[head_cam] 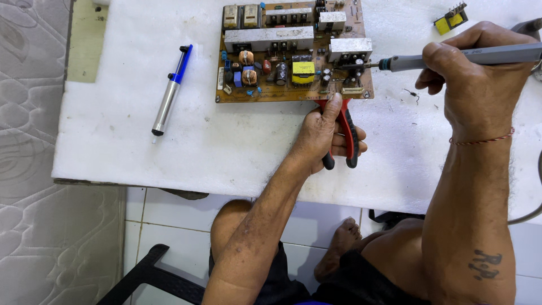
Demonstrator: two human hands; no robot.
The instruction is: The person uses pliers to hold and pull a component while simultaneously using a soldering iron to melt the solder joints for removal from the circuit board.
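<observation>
A brown circuit board (293, 53) with heat sinks, capacitors and a yellow transformer lies on a white foam sheet (226, 147). My left hand (322, 135) grips red-and-black pliers (349, 133) whose jaws reach under the board's near edge. My right hand (474, 79) holds a grey soldering iron (451, 58) like a pen. Its tip touches the board near the right-hand heat sink (350, 48).
A silver and blue desoldering pump (171, 90) lies on the foam left of the board. A small yellow transformer (450, 20) sits at the top right, and a tiny loose component (413, 95) lies near my right hand. Below are white floor tiles, my knees, a black object.
</observation>
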